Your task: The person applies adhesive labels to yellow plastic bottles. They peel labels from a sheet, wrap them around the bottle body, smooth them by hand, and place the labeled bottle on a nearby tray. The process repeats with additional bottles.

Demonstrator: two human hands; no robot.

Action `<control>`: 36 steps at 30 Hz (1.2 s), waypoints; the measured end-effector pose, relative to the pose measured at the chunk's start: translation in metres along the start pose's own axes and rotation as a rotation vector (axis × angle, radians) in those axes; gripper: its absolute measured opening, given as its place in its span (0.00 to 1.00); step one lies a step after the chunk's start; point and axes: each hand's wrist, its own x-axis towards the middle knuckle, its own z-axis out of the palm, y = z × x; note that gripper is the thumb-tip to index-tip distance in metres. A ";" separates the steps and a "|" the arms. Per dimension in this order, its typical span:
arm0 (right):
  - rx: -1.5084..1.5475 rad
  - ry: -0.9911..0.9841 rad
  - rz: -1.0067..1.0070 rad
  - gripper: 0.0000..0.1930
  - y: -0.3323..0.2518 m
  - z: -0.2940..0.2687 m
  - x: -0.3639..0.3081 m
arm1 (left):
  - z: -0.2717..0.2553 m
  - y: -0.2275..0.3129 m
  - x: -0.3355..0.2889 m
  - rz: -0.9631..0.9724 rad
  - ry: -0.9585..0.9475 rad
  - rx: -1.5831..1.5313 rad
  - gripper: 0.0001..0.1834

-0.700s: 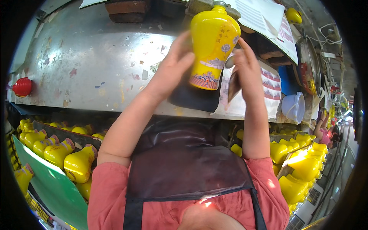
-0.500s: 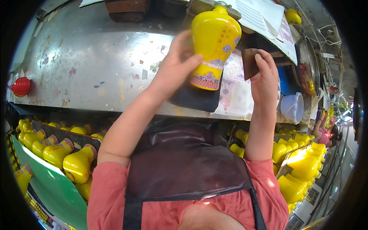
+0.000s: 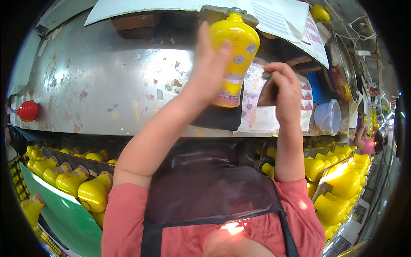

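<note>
My left hand (image 3: 209, 68) is closed round the left side of a yellow bottle (image 3: 246, 40), its thumb lying across the front. The bottle stands tilted, its neck resting at a grey padded block (image 3: 252, 19). Purple flower decals show on its side, and a patterned band circles its base. Beneath the base lies a black cloth (image 3: 218, 119). To the right of the bottle, and apart from it, my right hand (image 3: 290, 94) pinches a thin brown flat piece (image 3: 268, 93). Its fingers are curled, and they partly cover the piece.
Printed decal sheets (image 3: 305, 109) lie on the metal table (image 3: 107, 92). A red ribbed object (image 3: 27, 111) sits at far left, a whitish bucket (image 3: 327, 115) at right. Several yellow bottles (image 3: 93, 192) fill racks on both sides below the table. Another person (image 3: 368, 143) is at far right.
The bottle has turned, bringing the flowers toward the front. My left thumb now lies higher across it. My right hand has tipped the brown piece, with its fingers curled more over it.
</note>
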 end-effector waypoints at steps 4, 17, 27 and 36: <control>-0.121 -0.120 -0.153 0.27 0.014 0.026 -0.002 | -0.012 0.002 0.001 -0.112 -0.065 -0.229 0.38; -0.276 -0.215 -0.145 0.47 0.019 0.046 0.000 | -0.016 -0.008 -0.029 0.010 -0.121 0.452 0.48; -0.012 -0.230 -0.196 0.36 0.034 0.040 0.004 | -0.020 -0.011 -0.024 0.017 -0.177 0.145 0.45; -0.116 -0.189 -0.234 0.36 0.037 0.048 0.007 | -0.016 -0.011 -0.027 0.021 -0.116 0.420 0.51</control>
